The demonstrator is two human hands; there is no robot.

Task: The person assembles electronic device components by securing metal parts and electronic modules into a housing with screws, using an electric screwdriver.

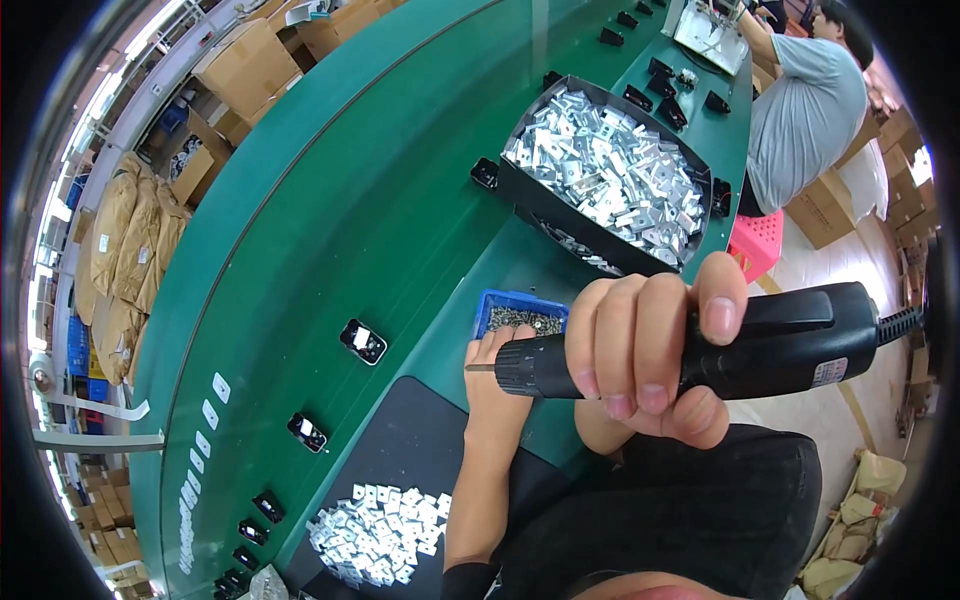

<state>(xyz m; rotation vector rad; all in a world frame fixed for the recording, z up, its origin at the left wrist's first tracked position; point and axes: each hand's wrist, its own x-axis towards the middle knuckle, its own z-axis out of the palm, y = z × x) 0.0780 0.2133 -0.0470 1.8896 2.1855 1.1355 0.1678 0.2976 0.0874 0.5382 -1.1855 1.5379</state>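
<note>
One hand, the right [640,345], is wrapped round the black driver [775,350], bit [481,368] pointing left. The left hand [495,398] has its fingers at the blue bin [491,299] of screws [527,320]; whether they pinch one, I cannot tell. Best, I'd judge, to lift a single screw by its head and keep the bit off the skin (it overlaps that hand in this view). Farther out, plates [385,530] lie heaped on the mat [408,432], and housings [363,341] sit on the green belt [400,200].
</note>
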